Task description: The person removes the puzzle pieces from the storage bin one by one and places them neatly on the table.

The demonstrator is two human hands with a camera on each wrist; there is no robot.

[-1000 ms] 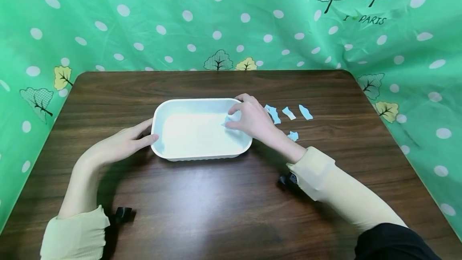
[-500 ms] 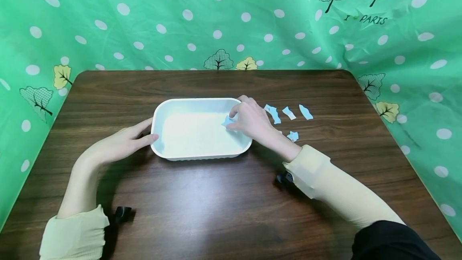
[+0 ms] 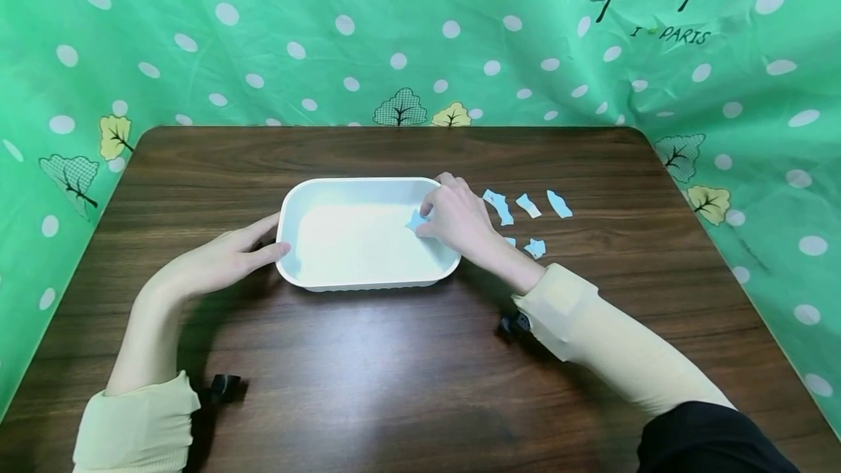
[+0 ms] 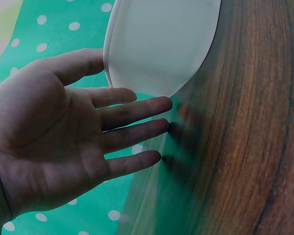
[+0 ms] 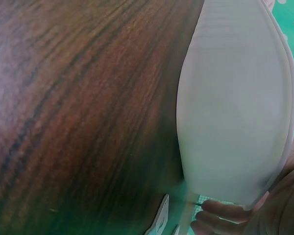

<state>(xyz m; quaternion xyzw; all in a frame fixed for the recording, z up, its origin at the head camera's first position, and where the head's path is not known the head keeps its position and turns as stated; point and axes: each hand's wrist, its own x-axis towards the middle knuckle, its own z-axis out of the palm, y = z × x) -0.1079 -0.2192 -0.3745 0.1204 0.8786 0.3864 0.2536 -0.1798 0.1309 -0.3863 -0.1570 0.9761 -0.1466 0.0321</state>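
Observation:
A white rectangular plastic tray (image 3: pixel 355 247) with rounded corners lies on the table. My left hand (image 3: pixel 220 258) holds its left end, thumb over the rim and index finger against the outer wall. In the left wrist view the other fingers of my left hand (image 4: pixel 73 122) spread nearly straight beyond the tray wall (image 4: pixel 157 44). My right hand (image 3: pixel 460 217) reaches over the tray's right end, thumb and index finger around a light-blue torn paper piece (image 3: pixel 415 220) inside. In the right wrist view the tray's outer wall (image 5: pixel 235 107) hides the paper and pinching fingertips; other fingers (image 5: pixel 220 208) show outside.
Right of the tray lie several light-blue torn paper pieces, among them a long one (image 3: pixel 501 209), a small one (image 3: pixel 528 205), a pointed one (image 3: pixel 559 204) and one (image 3: pixel 535 248) nearer. A green dotted cloth (image 3: pixel 394 35) hangs behind the brown wooden table (image 3: pixel 368 385).
My right hand has drawn slightly toward the right, and more of the blue paper piece shows by its fingertips. My left hand and the tray stay in place.

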